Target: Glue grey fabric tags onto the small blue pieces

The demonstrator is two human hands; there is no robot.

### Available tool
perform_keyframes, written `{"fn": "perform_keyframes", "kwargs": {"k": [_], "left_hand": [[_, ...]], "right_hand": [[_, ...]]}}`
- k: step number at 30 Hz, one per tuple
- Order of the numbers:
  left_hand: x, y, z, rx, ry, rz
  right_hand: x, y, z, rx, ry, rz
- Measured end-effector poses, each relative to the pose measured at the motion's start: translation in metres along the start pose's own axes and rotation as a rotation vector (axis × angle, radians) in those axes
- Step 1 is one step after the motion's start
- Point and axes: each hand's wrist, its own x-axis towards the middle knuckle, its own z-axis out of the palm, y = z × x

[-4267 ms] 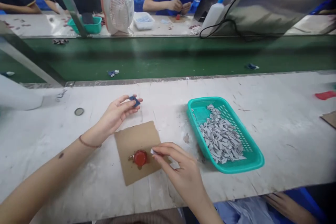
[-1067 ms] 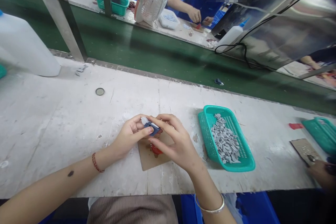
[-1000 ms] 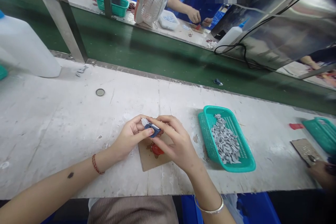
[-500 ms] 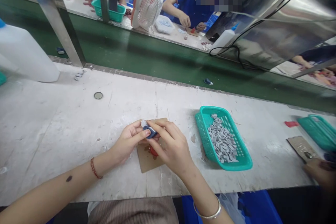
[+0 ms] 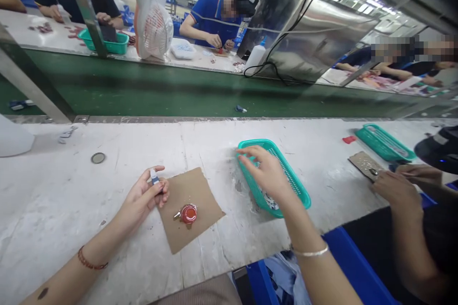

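Note:
My left hand (image 5: 143, 196) pinches a small blue and white part (image 5: 154, 178) upright, just left of a brown cardboard square (image 5: 193, 190). A red bottle cap with glue (image 5: 188, 212) sits on that cardboard. My right hand (image 5: 266, 171) hovers over the teal basket (image 5: 298, 189) of small grey pieces, fingers spread and pointing down into it; most of the pieces are hidden under the hand.
A green conveyor belt (image 5: 161, 90) runs behind the white bench, carrying a small blue part (image 5: 240, 108). A metal bottle cap (image 5: 98, 157) lies at left. A co-worker's hands (image 5: 397, 186) work at right beside another teal basket (image 5: 384, 136). A fan (image 5: 152, 19) and other people are across the belt.
My right hand left the blue part and moved right over the teal basket. My left hand keeps the part and shifted left off the cardboard, exposing the red cap. The view swung right.

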Motion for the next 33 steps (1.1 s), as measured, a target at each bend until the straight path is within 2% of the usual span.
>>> {"fn": "perform_keyframes", "kwargs": {"k": [3, 5, 7, 11, 14, 16, 20, 23, 28, 33], "left_hand": [[0.005, 0.000, -0.005, 0.079, 0.014, 0.082], [0.008, -0.001, -0.009, 0.149, 0.022, 0.125], [0.009, 0.000, -0.011, 0.224, 0.034, 0.158], [0.013, 0.009, -0.012, 0.418, 0.099, 0.192], [0.028, 0.021, -0.017, 0.646, 0.156, 0.197], [0.048, 0.031, -0.023, 0.832, 0.204, 0.244], [0.103, 0.059, -0.037, 1.270, 0.377, 0.481], [0.147, 0.080, -0.038, 1.533, 0.383, 0.534], [0.201, 0.098, -0.028, 1.698, 0.383, 0.471], [0.227, 0.099, -0.010, 1.783, 0.331, 0.514]], "right_hand": [[0.018, 0.057, -0.008, -0.136, -0.040, 0.095], [0.022, 0.079, -0.011, -0.190, -0.092, 0.103], [0.022, 0.088, -0.012, -0.238, -0.151, 0.085], [0.019, 0.089, -0.014, -0.306, -0.231, 0.023], [0.021, 0.090, -0.013, -0.341, -0.257, 0.006], [0.023, 0.092, -0.011, -0.368, -0.261, 0.019], [0.022, 0.092, -0.004, -0.419, -0.240, 0.055], [0.020, 0.091, 0.000, -0.434, -0.213, 0.071], [0.020, 0.094, 0.006, -0.384, -0.173, 0.095], [0.020, 0.103, -0.004, -0.204, -0.169, 0.036]]}}
